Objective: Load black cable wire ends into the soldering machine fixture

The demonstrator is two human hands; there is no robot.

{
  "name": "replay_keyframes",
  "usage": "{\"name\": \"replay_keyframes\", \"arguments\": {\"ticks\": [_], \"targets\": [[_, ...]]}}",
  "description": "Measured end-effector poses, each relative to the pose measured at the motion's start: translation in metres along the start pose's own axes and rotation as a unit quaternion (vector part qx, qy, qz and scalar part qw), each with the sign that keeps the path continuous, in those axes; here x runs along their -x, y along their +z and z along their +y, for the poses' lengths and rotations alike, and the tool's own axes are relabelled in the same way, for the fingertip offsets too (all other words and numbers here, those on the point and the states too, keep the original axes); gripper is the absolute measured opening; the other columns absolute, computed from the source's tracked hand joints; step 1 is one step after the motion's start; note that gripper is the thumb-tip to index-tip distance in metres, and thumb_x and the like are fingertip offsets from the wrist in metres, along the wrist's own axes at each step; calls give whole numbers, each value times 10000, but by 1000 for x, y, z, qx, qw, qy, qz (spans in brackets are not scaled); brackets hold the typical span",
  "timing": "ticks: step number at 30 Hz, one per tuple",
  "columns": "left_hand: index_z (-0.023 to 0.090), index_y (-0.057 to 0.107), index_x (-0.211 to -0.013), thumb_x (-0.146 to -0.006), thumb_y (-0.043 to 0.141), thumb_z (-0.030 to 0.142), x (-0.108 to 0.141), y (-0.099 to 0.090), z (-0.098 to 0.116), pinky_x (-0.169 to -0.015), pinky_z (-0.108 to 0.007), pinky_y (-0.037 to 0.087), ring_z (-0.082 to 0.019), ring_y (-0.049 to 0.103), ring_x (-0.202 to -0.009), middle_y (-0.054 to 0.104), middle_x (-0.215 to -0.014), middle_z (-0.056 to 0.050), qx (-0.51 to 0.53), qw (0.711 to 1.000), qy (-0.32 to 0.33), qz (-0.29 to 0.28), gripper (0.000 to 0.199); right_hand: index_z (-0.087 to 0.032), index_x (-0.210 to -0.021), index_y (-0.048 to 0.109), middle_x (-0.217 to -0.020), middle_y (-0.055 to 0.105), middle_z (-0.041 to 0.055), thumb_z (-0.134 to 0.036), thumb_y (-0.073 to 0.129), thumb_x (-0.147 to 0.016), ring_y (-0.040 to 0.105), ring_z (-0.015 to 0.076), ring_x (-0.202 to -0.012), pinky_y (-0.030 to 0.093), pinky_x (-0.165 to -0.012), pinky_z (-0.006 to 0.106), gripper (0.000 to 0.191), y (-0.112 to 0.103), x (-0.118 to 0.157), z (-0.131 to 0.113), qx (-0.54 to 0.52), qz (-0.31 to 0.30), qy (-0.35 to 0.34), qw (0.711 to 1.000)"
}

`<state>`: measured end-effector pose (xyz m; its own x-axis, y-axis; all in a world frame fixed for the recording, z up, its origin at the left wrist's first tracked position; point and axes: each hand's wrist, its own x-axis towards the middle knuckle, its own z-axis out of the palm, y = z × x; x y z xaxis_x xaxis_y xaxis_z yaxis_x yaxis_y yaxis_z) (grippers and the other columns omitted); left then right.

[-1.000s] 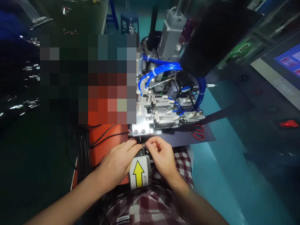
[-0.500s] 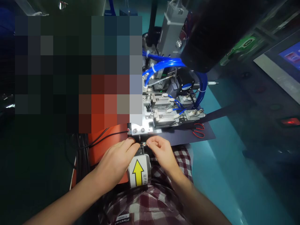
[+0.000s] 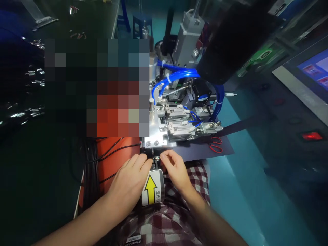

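My left hand [image 3: 133, 176] is closed, palm down, its thumb and fingers pinched at the left of a small bundle of thin coloured wires [image 3: 156, 158]. From the other side, my right hand [image 3: 175, 167] pinches the right ends of these wires between thumb and forefinger. The fingers hide most of the bundle; what looks like a cable end is under the left fingertips. Both hands are just above a black fixture [image 3: 154, 165] at the front of the machine. Below them is a white cover with a yellow arrow [image 3: 150, 189].
Black cables [image 3: 91, 174] hang over an orange surface [image 3: 105, 176] on the left. Ahead stands the machine's metal plate [image 3: 153, 136] with small cylinders [image 3: 179, 128] and blue air tubes [image 3: 184, 72]. Red-handled scissors [image 3: 216, 145] lie on the dark board at right. A screen [image 3: 317, 71] is far right.
The hands stay pinched at the same spot, with slight shifts of the fingers. The view has tilted a little.
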<state>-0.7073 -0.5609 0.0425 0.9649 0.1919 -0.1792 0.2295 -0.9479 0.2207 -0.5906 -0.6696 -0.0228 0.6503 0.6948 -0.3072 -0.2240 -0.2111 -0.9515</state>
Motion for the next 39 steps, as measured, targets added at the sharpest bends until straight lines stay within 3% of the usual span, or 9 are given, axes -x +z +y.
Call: {"name": "replay_keyframes", "arguments": {"ticks": [11, 17, 22, 27, 39], "targets": [[83, 577, -1068, -818, 475, 22, 1, 6, -8, -708, -434, 512, -258, 499, -827, 553, -938, -105, 35, 998, 20, 50, 277, -192, -724, 511, -567, 429, -59, -376, 541, -850, 381, 95, -504, 287, -485, 240, 226, 5, -1, 1, 1, 22, -16, 1000], [85, 537, -1094, -828, 431, 20, 4, 9, -12, -703, -414, 506, -253, 485, -846, 533, -963, -106, 64, 995, 29, 74, 294, -193, -693, 450, -532, 432, -68, -409, 502, -839, 386, 82, -438, 315, -465, 232, 266, 6, -5, -1, -60, -30, 39, 997], [123, 518, -1158, -845, 456, 52, 2, 12, -14, -689, -405, 503, -245, 492, -834, 536, -974, -97, 60, 994, 42, 75, 327, -186, -728, 487, -529, 485, -59, -430, 545, -833, 437, 92, -471, 339, -493, 231, 273, 1, -4, -6, -43, -32, 33, 998], [117, 547, -1126, -856, 411, 34, -2, 13, -17, -676, -388, 512, -237, 516, -821, 568, -960, -106, 91, 988, 57, 112, 313, -185, -726, 505, -511, 487, -60, -416, 557, -845, 444, 93, -471, 330, -486, 230, 264, -3, -4, -8, -16, -37, 31, 999], [112, 560, -1120, -845, 477, 86, -2, 17, -18, -669, -398, 516, -247, 526, -805, 574, -958, -118, 69, 988, 61, 125, 288, -174, -718, 511, -561, 495, -52, -506, 593, -785, 451, 90, -477, 352, -497, 237, 348, 0, -7, -2, -106, -67, 70, 990]]}}
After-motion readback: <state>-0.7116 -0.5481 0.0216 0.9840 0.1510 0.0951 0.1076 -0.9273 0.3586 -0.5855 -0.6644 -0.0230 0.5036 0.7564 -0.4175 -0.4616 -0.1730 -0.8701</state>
